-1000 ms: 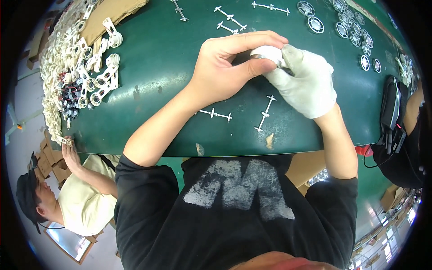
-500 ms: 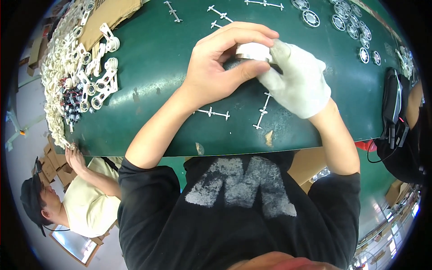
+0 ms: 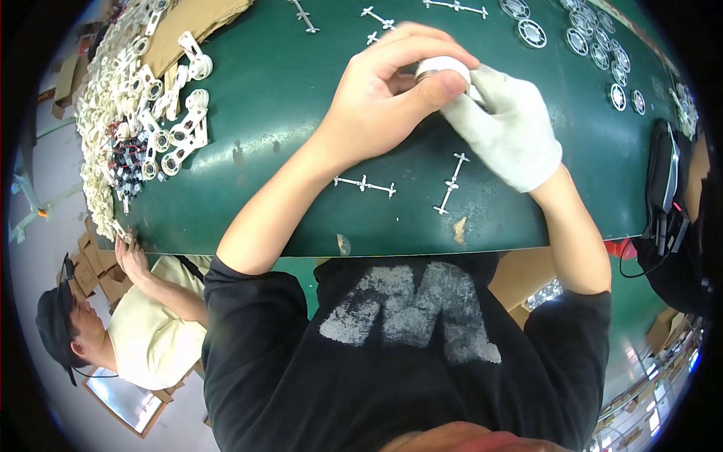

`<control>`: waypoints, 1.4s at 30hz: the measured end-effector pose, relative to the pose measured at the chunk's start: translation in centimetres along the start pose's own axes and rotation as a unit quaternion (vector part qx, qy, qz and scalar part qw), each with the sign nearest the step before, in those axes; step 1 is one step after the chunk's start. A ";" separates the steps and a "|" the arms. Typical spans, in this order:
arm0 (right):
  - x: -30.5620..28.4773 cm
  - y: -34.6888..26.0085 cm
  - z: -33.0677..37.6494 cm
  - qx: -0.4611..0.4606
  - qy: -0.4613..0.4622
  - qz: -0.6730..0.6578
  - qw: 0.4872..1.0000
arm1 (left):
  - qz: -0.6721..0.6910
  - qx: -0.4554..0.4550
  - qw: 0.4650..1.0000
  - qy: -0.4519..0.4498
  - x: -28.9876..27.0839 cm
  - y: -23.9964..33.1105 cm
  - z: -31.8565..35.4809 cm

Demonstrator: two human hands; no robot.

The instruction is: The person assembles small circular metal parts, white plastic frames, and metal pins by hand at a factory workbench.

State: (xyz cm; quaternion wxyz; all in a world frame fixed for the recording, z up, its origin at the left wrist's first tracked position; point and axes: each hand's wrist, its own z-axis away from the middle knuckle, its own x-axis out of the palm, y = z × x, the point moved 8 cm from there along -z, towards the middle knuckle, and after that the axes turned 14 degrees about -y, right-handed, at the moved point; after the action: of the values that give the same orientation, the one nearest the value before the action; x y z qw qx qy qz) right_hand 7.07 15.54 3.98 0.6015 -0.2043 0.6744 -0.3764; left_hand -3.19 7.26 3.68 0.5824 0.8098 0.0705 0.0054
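The left hand [image 3: 376,98] and gloved right hand [image 3: 510,124] are gripping one round white part [image 3: 444,65] over the worktop [image 3: 512,218]; two white rods [image 3: 364,183] are lying nearer, one left, one right.

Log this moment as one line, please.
left hand: bare, holding white round part | right hand: gloved, on same part | green table: thin white pieces, silver spoked discs
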 end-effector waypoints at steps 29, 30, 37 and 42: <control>-1.3 -3.0 0.8 -0.219 0.215 0.251 0.918 | -0.434 -0.276 0.858 0.014 -8.8 4.0 4.1; -1.4 -3.3 0.8 -0.232 0.221 0.265 0.909 | -0.343 -0.266 0.899 -0.051 -6.0 3.5 2.9; -8.5 4.4 -0.2 -0.016 0.285 0.033 0.958 | -0.334 -0.056 0.938 0.066 0.1 0.8 -6.5; -11.9 8.1 0.9 0.222 0.353 -0.075 0.906 | -0.591 -0.162 0.787 -0.075 6.7 -5.2 -9.0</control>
State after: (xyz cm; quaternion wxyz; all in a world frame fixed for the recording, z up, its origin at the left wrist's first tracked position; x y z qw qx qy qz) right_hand 11.68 29.17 5.70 0.3240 0.0309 0.7242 -0.6080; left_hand 2.07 18.21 1.17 0.5977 0.5018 0.4894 -0.3892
